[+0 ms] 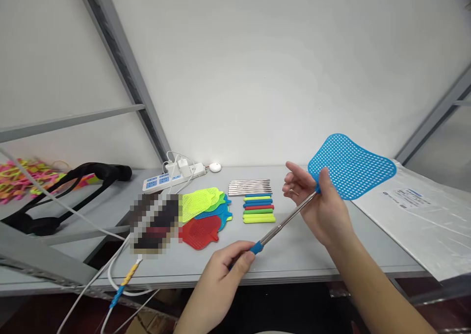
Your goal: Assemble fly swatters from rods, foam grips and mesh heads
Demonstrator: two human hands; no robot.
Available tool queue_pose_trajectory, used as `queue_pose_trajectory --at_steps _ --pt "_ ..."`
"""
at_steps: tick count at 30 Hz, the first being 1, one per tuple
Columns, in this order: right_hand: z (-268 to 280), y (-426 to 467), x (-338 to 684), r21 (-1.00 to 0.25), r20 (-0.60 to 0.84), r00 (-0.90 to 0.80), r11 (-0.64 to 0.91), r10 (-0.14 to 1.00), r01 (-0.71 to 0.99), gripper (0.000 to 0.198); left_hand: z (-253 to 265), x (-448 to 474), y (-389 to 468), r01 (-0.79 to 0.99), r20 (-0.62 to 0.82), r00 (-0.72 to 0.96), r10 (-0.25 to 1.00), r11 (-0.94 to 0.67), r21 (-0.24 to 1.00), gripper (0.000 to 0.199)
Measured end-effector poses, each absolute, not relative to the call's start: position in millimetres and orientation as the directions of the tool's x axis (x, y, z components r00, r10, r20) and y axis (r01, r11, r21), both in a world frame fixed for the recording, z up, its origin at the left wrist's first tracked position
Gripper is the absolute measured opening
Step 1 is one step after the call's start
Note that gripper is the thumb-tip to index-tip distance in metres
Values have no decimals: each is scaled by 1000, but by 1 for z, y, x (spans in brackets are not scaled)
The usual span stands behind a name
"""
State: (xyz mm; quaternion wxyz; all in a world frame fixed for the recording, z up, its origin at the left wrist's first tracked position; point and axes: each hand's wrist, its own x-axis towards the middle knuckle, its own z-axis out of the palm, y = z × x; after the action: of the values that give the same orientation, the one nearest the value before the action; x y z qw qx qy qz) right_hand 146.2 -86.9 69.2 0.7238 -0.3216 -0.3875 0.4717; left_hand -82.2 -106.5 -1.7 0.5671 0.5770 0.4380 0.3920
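A blue fly swatter point(351, 165) with a perforated head and a metal telescopic rod slants up to the right in front of me. My left hand point(230, 272) is closed around its blue handle at the lower end. At the neck, where rod meets head, my right hand point(318, 206) holds it between thumb and palm, its other fingers loosely spread behind. On the table are a row of metal rods point(249, 187), several coloured handle grips point(258, 209), and fanned swatter heads in yellow-green point(198, 204), blue point(211, 218) and red point(201, 231).
A power strip point(174, 177) with plugs stands at the back left beside a white round object point(215, 167). A pixelated object point(156, 223) and white cables lie left. A black strap-like frame point(99, 182) is near the shelf post. A white plastic package point(401, 206) covers the right side.
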Motion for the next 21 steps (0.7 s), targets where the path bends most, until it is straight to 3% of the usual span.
queue_pose_trajectory --at_steps 2,5,9,12,16,21 --pt "74 -85 144 -810 193 274 310 942 -497 65 0 -84 -107 123 8 255 967 -40 992 25" --pt "75 -81 140 -779 154 325 317 933 -541 62 5 -87 -106 92 17 211 977 -37 995 25" --pt "71 -77 135 -740 281 465 498 839 -452 49 4 -80 -111 -53 -65 169 984 75 996 26" --pt "69 -80 138 -758 338 515 552 788 -348 45 -3 -64 -118 -127 -133 207 969 162 979 35" --pt "66 -88 138 -779 349 475 532 808 -332 45 -6 -40 -128 -227 -199 334 921 283 932 46" --pt "48 -97 114 -809 287 294 395 912 -436 44 3 -19 -137 -346 -278 494 824 480 806 48"
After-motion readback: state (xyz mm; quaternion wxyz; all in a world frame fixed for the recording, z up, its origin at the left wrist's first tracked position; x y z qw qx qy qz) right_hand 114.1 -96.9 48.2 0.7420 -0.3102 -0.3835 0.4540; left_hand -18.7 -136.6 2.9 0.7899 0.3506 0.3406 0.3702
